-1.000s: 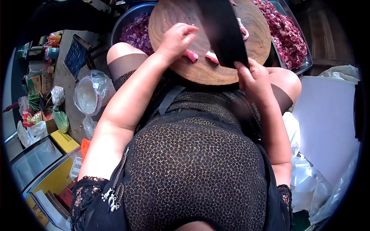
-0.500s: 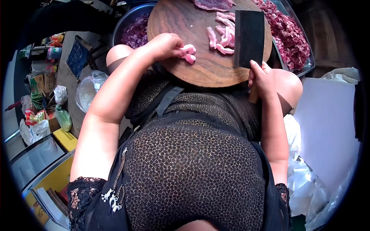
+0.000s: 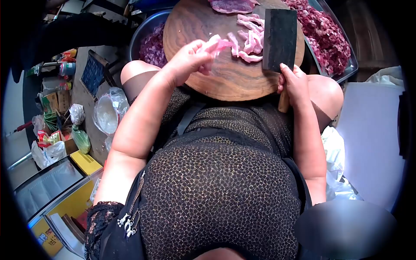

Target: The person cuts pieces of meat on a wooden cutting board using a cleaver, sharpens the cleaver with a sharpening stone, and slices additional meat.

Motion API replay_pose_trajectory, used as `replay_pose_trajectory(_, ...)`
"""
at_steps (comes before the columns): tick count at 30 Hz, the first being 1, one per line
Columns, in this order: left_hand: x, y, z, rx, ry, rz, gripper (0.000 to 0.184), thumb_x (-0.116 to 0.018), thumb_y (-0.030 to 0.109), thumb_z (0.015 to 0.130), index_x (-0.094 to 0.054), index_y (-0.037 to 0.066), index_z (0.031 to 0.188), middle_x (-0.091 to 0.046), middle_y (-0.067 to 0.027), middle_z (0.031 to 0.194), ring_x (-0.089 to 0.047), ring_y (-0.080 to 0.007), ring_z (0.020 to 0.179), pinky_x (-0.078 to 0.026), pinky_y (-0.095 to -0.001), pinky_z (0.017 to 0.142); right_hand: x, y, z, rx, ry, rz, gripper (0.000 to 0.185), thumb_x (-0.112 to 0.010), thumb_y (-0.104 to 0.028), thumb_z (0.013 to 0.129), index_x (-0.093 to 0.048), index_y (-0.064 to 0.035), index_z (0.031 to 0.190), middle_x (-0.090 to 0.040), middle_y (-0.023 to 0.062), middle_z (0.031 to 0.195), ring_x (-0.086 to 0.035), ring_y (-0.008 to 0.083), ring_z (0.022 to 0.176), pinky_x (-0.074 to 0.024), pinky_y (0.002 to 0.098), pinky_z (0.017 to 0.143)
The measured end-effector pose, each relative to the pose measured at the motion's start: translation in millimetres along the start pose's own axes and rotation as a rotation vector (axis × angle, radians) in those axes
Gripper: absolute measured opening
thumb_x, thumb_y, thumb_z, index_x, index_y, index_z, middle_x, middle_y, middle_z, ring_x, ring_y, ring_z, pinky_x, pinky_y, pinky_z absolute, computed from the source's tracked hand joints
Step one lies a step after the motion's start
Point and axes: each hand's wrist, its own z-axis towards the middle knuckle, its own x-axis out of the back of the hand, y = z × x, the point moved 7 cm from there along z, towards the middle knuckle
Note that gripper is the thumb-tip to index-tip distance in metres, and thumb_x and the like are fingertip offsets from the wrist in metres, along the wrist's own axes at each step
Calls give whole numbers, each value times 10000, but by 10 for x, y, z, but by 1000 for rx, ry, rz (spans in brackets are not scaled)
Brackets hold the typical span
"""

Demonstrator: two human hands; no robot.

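Note:
My left hand [image 3: 189, 59] is closed on pink meat pieces [image 3: 215, 45], raised over the left part of the round wooden chopping board [image 3: 234, 82]. My right hand [image 3: 295, 83] grips the wooden handle of a dark, broad cleaver [image 3: 280, 41], whose blade lies over the board's right side. Just left of the blade is a small heap of meat strips [image 3: 251, 39]. A larger flat piece of meat [image 3: 234, 5] rests at the board's far edge.
A metal bowl of chopped meat [image 3: 152, 47] stands behind the board's left side, and a metal tray heaped with chopped meat [image 3: 323, 39] is at the right. On the left floor are a plastic-lined bucket [image 3: 106, 113], a blue woven stool [image 3: 93, 74] and bags.
My left hand has moved up and right with the meat, toward the heap of strips. Since the earliest frame, the cleaver has swung from the board's middle to its right side.

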Motion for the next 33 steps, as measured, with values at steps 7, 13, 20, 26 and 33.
replay_pose_trajectory(7, 124, -135, -141, -67, 218, 1212, 563, -700, 496, 837, -617, -27, 1028, -700, -160, 811, -692, -305, 759, -536, -409, 701, 33, -14, -38, 0, 48, 22, 204, -577, -180, 965, -474, -73, 825, -514, 12, 599, -487, 117, 440, -426, 268, 422)
replay_pose_trajectory(13, -131, 320, 232, -866, 264, 1352, 175, -598, 107, 842, -695, 74, 983, -679, -125, 1045, -631, -342, 1004, -514, -405, 858, 150, 25, 65, -94, 138, 136, 185, -572, -201, 960, -443, -89, 889, -509, 13, 632, -497, 135, 481, -451, 313, 443)
replay_pose_trajectory(20, -381, 339, 921, -581, 55, 1420, 216, -621, 119, 791, -691, 98, 995, -690, -109, 962, -652, -309, 940, -523, -393, 835, 145, 160, 62, -196, 140, 176, 160, -557, -199, 954, -441, -98, 910, -511, 10, 646, -496, 143, 500, -455, 334, 466)
replay_pose_trajectory(26, 318, 338, 504, -189, 291, 909, 300, -694, 275, 867, -659, 12, 1006, -694, -57, 818, -642, -118, 731, -520, -271, 681, 113, 100, 6, -201, 140, 149, 170, -561, -197, 948, -432, -98, 899, -510, 12, 648, -496, 141, 502, -460, 339, 472)
replay_pose_trajectory(33, 335, -138, 47, -195, 264, 1142, 461, -657, 463, 851, -703, 61, 1073, -702, -177, 972, -670, -319, 919, -517, -386, 836, 107, 98, 50, -208, 102, 137, 170, -564, -196, 945, -435, -99, 894, -510, 7, 649, -495, 137, 503, -455, 330, 470)
